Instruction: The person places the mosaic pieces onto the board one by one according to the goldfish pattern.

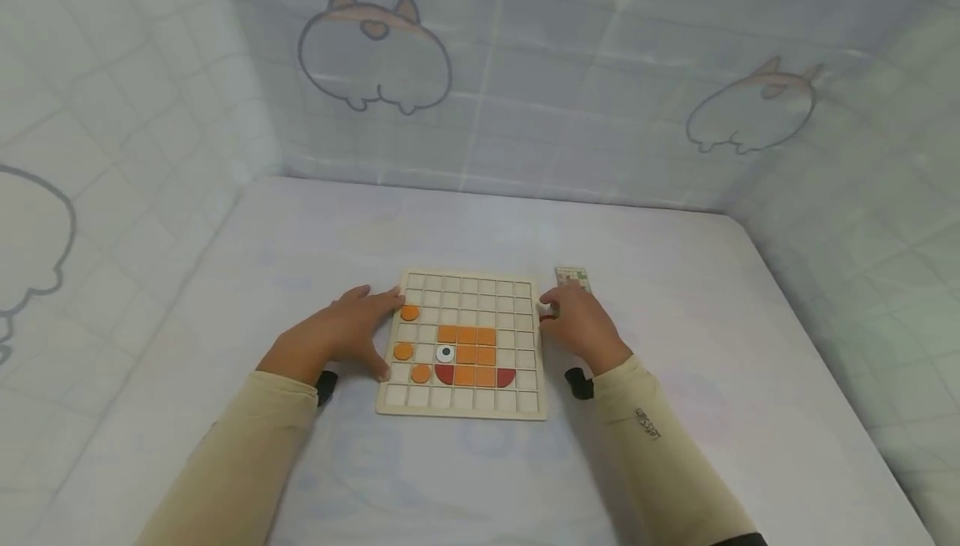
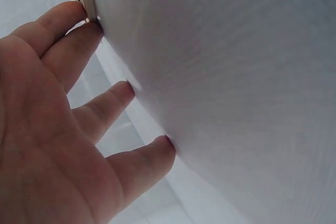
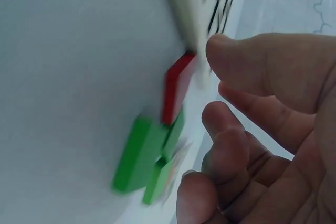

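A pale wooden grid board [image 1: 462, 285] lies on the table between the hands. On it sit several orange square tiles [image 1: 467, 335], a white eye tile [image 1: 446, 353], two red rounded tiles [image 1: 506, 378] and three orange discs [image 1: 403, 351] toward the left. My left hand [image 1: 337, 331], fingers spread, touches the board's left edge with thumb and fingertips; the left wrist view shows other fingertips resting on the table. Beside the right edge hovers my right hand [image 1: 581, 321], fingers loosely bent and nothing visible between them. Below it, a red piece [image 3: 177, 90] lies against the board.
Green pieces [image 3: 137, 156] lie beyond the red piece, mostly hidden by the right hand in the head view. A small patterned card [image 1: 567, 273] lies past that hand. Cloth walls [image 1: 540, 112] with animal outlines enclose the white table [image 1: 465, 488].
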Available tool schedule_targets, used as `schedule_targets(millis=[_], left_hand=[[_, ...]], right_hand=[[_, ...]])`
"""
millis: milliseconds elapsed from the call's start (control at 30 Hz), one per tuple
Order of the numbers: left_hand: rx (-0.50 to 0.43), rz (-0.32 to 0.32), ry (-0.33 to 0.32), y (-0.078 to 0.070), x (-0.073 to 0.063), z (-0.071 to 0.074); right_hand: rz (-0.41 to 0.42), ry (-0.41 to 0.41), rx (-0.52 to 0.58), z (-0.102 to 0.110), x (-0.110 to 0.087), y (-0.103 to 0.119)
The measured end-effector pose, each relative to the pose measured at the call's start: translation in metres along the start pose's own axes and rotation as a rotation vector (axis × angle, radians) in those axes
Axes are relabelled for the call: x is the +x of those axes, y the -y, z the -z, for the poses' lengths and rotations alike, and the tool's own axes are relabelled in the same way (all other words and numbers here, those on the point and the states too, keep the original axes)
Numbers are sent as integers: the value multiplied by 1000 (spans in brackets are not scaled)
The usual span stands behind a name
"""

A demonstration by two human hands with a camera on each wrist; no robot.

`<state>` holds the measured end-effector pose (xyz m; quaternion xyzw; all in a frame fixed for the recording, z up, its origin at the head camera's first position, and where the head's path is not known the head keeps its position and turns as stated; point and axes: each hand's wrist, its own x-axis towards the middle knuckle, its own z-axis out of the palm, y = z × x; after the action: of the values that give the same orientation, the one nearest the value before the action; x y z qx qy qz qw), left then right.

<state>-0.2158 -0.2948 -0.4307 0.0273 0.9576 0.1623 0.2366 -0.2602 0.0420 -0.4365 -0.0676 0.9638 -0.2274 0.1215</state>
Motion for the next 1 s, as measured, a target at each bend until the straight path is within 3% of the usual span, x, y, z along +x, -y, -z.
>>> schedule_targets(millis=[333, 667, 800, 1000], left_hand=[[16, -17, 4, 6, 1, -1], [-3, -28, 1, 2, -3, 2], [-1, -33, -5, 3, -3, 2], [-2, -30, 0, 5, 0, 0]], right_hand=[[-40, 43, 25, -7, -4, -16], [-5, 8, -34, -6, -9, -16], [-12, 5, -9, -6, -12, -12], [97, 26, 82, -8, -15, 7]])
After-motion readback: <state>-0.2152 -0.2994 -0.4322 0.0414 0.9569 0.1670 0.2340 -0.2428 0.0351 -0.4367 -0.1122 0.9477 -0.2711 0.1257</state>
